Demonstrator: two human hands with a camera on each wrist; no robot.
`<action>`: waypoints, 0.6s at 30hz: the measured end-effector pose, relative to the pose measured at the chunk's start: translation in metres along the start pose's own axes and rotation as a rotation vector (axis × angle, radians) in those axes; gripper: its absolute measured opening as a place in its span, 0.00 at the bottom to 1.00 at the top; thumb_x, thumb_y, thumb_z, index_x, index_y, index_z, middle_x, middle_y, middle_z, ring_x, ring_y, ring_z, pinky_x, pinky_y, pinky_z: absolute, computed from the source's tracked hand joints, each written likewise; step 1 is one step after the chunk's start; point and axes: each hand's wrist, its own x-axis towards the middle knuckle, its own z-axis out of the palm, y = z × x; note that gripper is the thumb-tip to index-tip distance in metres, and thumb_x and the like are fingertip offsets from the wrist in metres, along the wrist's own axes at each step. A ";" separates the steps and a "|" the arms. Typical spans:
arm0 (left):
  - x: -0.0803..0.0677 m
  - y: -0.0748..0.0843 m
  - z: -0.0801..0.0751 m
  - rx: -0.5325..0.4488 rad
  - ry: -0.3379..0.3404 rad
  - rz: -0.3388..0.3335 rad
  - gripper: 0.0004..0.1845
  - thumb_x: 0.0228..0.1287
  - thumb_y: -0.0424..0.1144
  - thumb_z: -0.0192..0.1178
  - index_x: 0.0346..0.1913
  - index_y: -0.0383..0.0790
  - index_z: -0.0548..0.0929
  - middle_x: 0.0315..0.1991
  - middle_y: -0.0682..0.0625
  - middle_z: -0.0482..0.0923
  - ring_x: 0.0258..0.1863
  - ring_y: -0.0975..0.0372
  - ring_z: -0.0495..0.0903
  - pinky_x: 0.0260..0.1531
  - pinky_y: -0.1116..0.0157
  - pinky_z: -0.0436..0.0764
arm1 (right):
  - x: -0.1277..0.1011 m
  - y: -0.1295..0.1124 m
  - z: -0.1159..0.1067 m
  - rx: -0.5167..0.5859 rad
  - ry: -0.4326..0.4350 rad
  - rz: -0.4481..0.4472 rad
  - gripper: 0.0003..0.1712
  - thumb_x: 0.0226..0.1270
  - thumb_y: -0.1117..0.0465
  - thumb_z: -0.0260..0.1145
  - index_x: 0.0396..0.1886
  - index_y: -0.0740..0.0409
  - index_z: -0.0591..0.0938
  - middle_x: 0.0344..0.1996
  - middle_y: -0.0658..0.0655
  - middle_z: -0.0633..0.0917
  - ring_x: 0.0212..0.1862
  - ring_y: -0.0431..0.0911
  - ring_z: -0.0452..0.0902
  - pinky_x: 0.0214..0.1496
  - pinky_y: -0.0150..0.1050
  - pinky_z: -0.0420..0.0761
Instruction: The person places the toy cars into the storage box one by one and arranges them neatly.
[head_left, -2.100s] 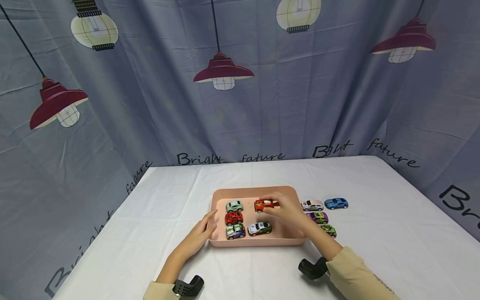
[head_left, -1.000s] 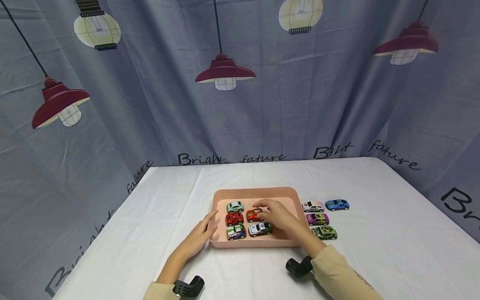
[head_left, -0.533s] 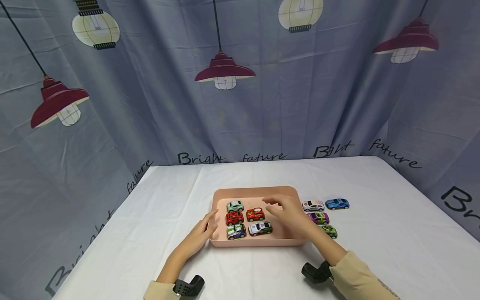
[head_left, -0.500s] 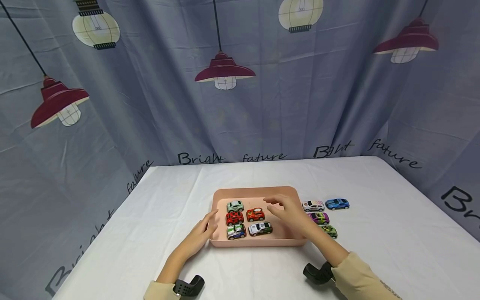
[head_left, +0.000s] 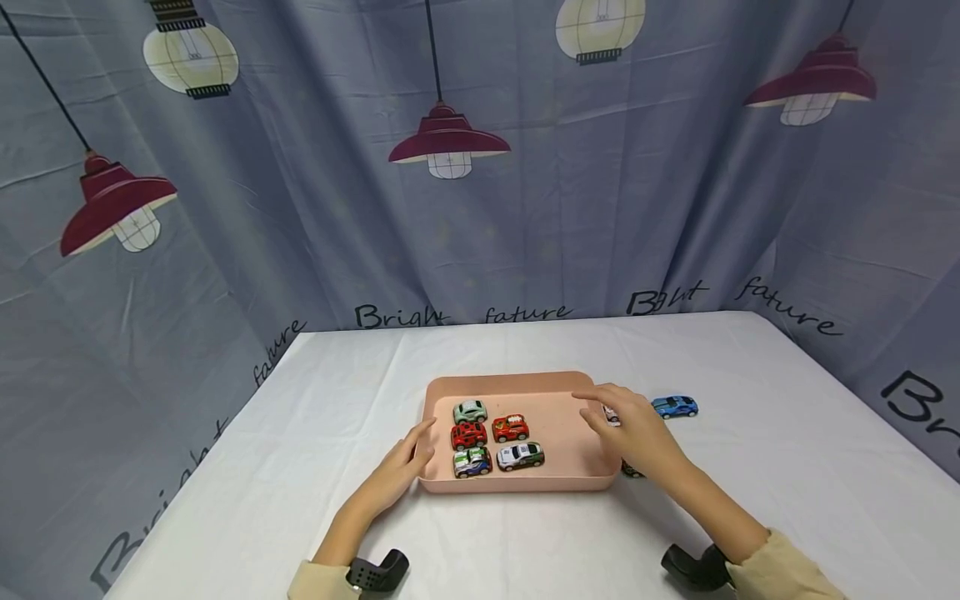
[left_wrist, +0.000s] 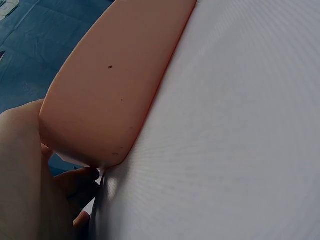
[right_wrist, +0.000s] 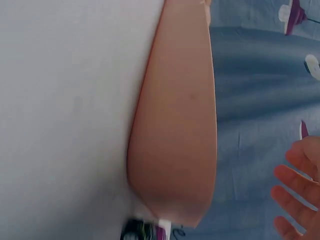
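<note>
Lower centre of the head view: left hand [head_left: 397,469] is resting against the lower-left corner of the pink tray [head_left: 517,484], fingers straight, gripping nothing; the left wrist view is showing the palm [left_wrist: 22,170] lying on the tray's outer wall [left_wrist: 115,85].

Lower right: right hand [head_left: 637,429] is hovering over the tray's right rim, fingers spread apart and relaxed, holding nothing; the right wrist view is showing those fingers [right_wrist: 295,190] splayed in the air.

Inside the tray, left part, five toy cars are sitting in two columns: green-and-white car [head_left: 472,462] and white car [head_left: 520,456] in the near row, red car [head_left: 468,435] and orange-red car [head_left: 511,428] in the middle row, pale green car [head_left: 469,411] farthest.

On the white tablecloth [head_left: 750,467] right of the tray: a dark green car [head_left: 632,472] and a white-pink car [head_left: 611,415] are largely hiding behind the right hand; a blue car [head_left: 674,407] is standing clear just beyond it.

Upper frame: a grey-blue curtain [head_left: 300,208] printed with lamps is hanging behind the table.
</note>
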 end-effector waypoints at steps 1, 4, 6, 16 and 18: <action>0.000 0.000 0.000 0.001 0.001 0.001 0.26 0.69 0.49 0.46 0.68 0.52 0.59 0.52 0.44 0.72 0.54 0.55 0.68 0.56 0.48 0.64 | -0.002 0.002 -0.003 -0.017 0.009 -0.008 0.15 0.62 0.57 0.62 0.48 0.53 0.81 0.45 0.55 0.82 0.48 0.53 0.77 0.51 0.54 0.72; 0.000 -0.001 0.001 0.001 0.003 0.004 0.26 0.69 0.49 0.46 0.68 0.51 0.59 0.57 0.44 0.69 0.56 0.54 0.67 0.57 0.47 0.63 | -0.006 0.011 -0.010 -0.069 0.041 -0.038 0.15 0.61 0.58 0.62 0.47 0.53 0.81 0.45 0.56 0.82 0.50 0.54 0.76 0.53 0.58 0.68; 0.000 -0.001 0.001 -0.001 0.003 0.003 0.26 0.69 0.49 0.46 0.68 0.51 0.59 0.56 0.44 0.70 0.56 0.54 0.67 0.57 0.47 0.64 | -0.009 0.019 -0.014 -0.109 0.071 -0.070 0.15 0.60 0.59 0.63 0.47 0.54 0.81 0.45 0.56 0.82 0.50 0.56 0.76 0.53 0.59 0.67; 0.000 0.000 0.001 -0.026 0.010 0.007 0.26 0.68 0.45 0.47 0.68 0.51 0.60 0.56 0.43 0.71 0.57 0.53 0.68 0.56 0.47 0.65 | -0.020 0.060 -0.030 -0.284 0.101 -0.100 0.22 0.59 0.62 0.63 0.54 0.56 0.75 0.52 0.61 0.76 0.52 0.61 0.71 0.51 0.60 0.66; 0.000 -0.001 0.001 -0.027 0.007 0.006 0.26 0.68 0.46 0.47 0.68 0.51 0.59 0.57 0.42 0.70 0.58 0.52 0.67 0.56 0.46 0.64 | -0.022 0.068 -0.033 -0.288 0.090 -0.086 0.23 0.58 0.63 0.64 0.55 0.56 0.74 0.53 0.63 0.75 0.52 0.63 0.71 0.50 0.61 0.65</action>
